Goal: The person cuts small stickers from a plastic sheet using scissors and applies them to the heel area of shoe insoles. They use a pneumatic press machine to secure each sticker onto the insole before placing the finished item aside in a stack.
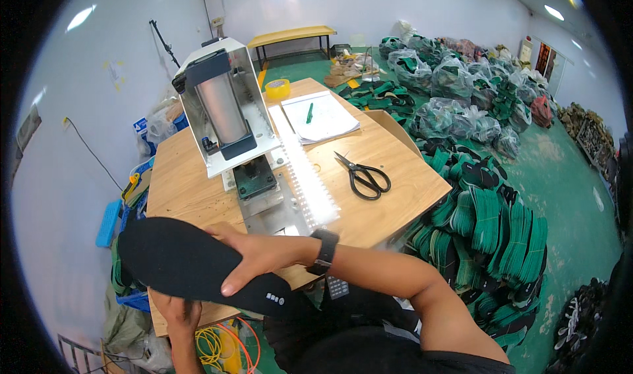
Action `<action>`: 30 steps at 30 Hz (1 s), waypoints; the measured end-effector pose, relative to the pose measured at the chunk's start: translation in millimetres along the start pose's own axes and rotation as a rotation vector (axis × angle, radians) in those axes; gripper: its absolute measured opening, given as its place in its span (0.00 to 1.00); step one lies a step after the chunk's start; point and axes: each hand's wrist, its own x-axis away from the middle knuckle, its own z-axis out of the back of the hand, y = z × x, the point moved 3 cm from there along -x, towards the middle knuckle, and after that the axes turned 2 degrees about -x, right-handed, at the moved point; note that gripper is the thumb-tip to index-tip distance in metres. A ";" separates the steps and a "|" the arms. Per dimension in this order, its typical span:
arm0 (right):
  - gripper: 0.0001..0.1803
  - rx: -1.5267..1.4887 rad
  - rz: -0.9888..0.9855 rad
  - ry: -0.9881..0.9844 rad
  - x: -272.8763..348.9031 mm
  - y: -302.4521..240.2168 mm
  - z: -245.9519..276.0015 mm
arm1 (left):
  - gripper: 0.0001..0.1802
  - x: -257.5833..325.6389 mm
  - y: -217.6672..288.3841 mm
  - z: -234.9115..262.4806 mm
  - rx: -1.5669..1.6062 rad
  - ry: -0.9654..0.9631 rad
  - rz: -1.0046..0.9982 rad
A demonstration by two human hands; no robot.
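A black shoe insole (pixel 181 255) is held out over the table's near left edge, with small white marks on its narrower end. My right hand (pixel 260 255), a dark watch (pixel 323 250) on its wrist, closes around the insole's middle, thumb on top and fingers past the far edge. Under the near edge, my left hand (pixel 175 311) grips the insole from below; its fingertips are mostly hidden. Just beyond my right hand stands a press (pixel 227 107) with a silver cylinder in a white metal housing. Its metal base (pixel 273 209) is partly covered by my hand.
On the wooden table (pixel 402 189) lie black-handled scissors (pixel 362 176), a paper pad (pixel 323 118) with a green pen (pixel 310 113), and yellow tape (pixel 277 89). Stacked green and black insoles (pixel 488 222) crowd the right side. Filled plastic bags (pixel 455 77) lie behind; coloured hoses (pixel 227 347) hang below.
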 end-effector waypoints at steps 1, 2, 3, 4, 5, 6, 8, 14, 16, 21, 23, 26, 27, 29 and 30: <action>0.56 -0.003 -0.002 -0.021 -9.0 0.2 -3.6 | 0.21 10.5 -7.0 -2.4 0.005 0.043 0.028; 0.57 -0.009 -0.013 -0.039 -17.4 2.9 -7.9 | 0.19 22.7 -15.5 -6.1 0.017 0.093 0.039; 0.58 -0.110 -0.041 -0.162 -29.1 -3.2 -14.3 | 0.18 37.2 -26.0 -4.7 0.012 0.139 0.055; 0.58 -0.073 -0.016 -0.169 -41.2 -1.9 -13.7 | 0.16 54.5 -38.7 -3.2 0.002 0.185 0.072; 0.58 -0.043 0.002 -0.187 -57.0 5.8 -15.2 | 0.21 79.1 -53.5 -5.6 -0.026 0.059 0.178; 0.58 -0.029 0.023 -0.216 -72.0 4.0 -23.4 | 0.27 99.8 -64.7 -6.4 -0.062 -0.073 0.275; 0.58 0.143 -0.132 -0.236 -79.0 -3.0 -23.5 | 0.37 128.7 -85.1 -3.9 0.031 -0.172 0.474; 0.59 1.285 0.188 0.020 -83.6 59.6 -11.1 | 0.70 122.7 -103.1 11.0 0.824 0.084 0.791; 0.56 1.305 0.183 0.025 -96.9 65.8 -11.6 | 0.72 127.7 -109.0 8.8 0.782 0.027 0.707; 0.55 1.371 0.203 -0.053 -109.2 42.0 -17.8 | 0.75 121.6 -101.7 0.6 0.646 -0.114 0.571; 0.54 1.361 0.239 -0.050 -106.4 48.0 -19.8 | 0.77 114.7 -95.9 -14.1 0.564 -0.181 0.614; 0.54 1.246 0.073 -0.099 -108.4 55.0 -22.8 | 0.79 112.5 -94.8 -27.4 0.469 -0.287 0.682; 0.53 1.188 -0.015 -0.128 -111.3 56.9 -23.1 | 0.78 113.9 -95.4 -26.1 0.462 -0.285 0.668; 0.54 1.198 -0.003 -0.210 -117.4 43.9 -28.0 | 0.77 112.0 -96.2 -18.9 0.423 -0.250 0.631; 0.54 1.202 -0.002 -0.250 -119.1 40.4 -30.2 | 0.76 106.3 -97.1 -11.9 0.390 -0.218 0.607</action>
